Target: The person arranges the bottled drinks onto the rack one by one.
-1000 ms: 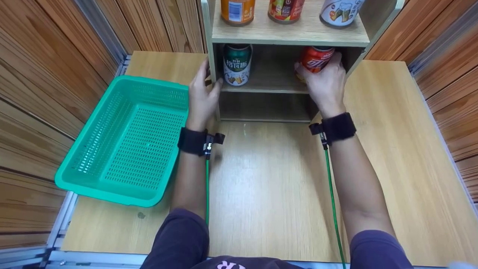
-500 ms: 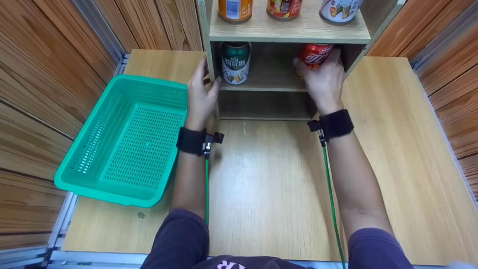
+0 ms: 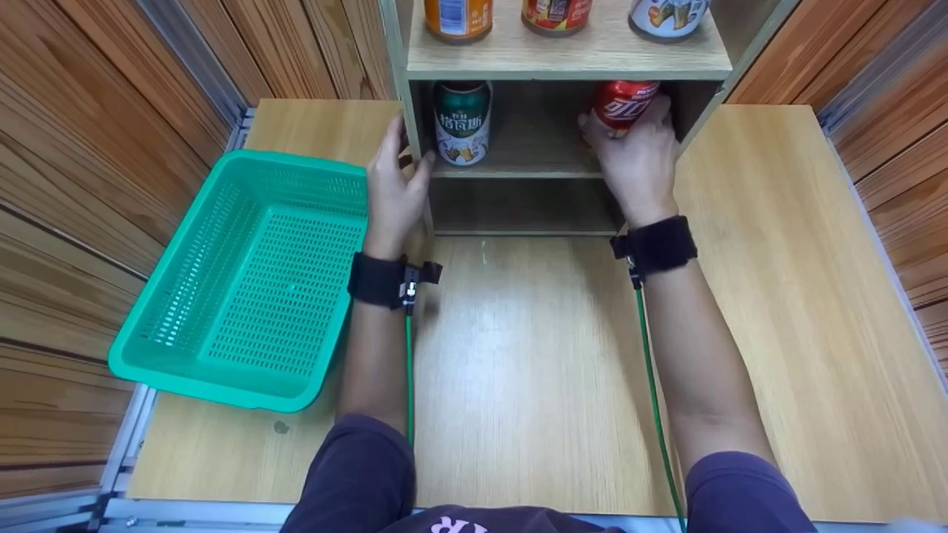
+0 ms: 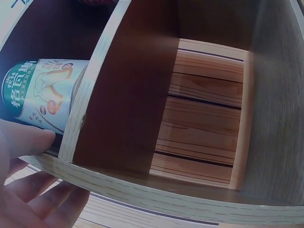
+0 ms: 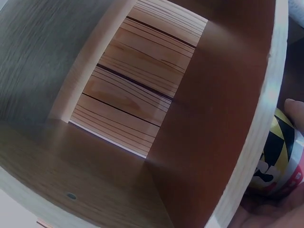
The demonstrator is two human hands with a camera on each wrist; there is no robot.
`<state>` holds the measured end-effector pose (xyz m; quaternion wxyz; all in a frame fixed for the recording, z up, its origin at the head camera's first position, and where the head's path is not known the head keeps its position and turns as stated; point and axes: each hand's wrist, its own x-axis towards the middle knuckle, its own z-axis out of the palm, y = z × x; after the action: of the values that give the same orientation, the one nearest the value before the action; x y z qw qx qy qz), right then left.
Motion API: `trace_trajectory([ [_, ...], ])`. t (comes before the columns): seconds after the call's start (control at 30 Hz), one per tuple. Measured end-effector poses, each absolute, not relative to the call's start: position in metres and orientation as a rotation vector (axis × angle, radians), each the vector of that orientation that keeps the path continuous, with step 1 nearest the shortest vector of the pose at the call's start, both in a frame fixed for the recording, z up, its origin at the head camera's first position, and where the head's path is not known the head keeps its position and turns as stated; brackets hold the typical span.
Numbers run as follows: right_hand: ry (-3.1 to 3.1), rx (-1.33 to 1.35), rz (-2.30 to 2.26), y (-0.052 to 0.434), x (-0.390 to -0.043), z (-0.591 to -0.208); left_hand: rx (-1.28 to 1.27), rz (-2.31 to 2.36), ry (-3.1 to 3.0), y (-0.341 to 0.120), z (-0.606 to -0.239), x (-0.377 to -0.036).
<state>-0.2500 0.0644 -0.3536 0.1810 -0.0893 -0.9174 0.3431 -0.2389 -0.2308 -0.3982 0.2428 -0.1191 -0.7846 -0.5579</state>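
**Wood-panelled booth: red can gripped on middle shelf**

Tabletop (image 3: 518, 355) carries shelf unit (image 3: 563, 66) and green basket (image 3: 244, 281). Right hand (image 3: 633, 159) curls round red can (image 3: 623, 104) on the middle shelf. Left hand (image 3: 392, 189) pinches the unit's side panel. Risk: can clipping the upper shelf and slipping.

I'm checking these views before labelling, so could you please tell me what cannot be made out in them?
- Red can: head view, lower half hidden by the right hand; the right wrist view shows only a sliver past the shelf board.
- Green can: base hidden by the shelf edge; left wrist view cuts it off.
- Three top-shelf cans: cut by the frame's upper edge.
- Left hand: grip on the shelf's side panel partly hidden.
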Motion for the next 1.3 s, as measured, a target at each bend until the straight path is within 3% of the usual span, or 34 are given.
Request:
trace_trajectory([
  [0.43,-2.596,-0.217,0.987,0.068,-0.24,-0.357,-0.287,-1.532,-2.147,-0.222,-0.368,-0.216],
  [0.77,-2.395,-0.012,0.718,0.073,-0.205,-0.34,-0.291,-1.488,-2.175,-0.229,-0.395,-0.238],
  [1.3,-1.868,0.227,0.897,0.101,-0.179,-0.335,-0.321,-1.483,-2.142,-0.229,-0.4,-0.241],
])
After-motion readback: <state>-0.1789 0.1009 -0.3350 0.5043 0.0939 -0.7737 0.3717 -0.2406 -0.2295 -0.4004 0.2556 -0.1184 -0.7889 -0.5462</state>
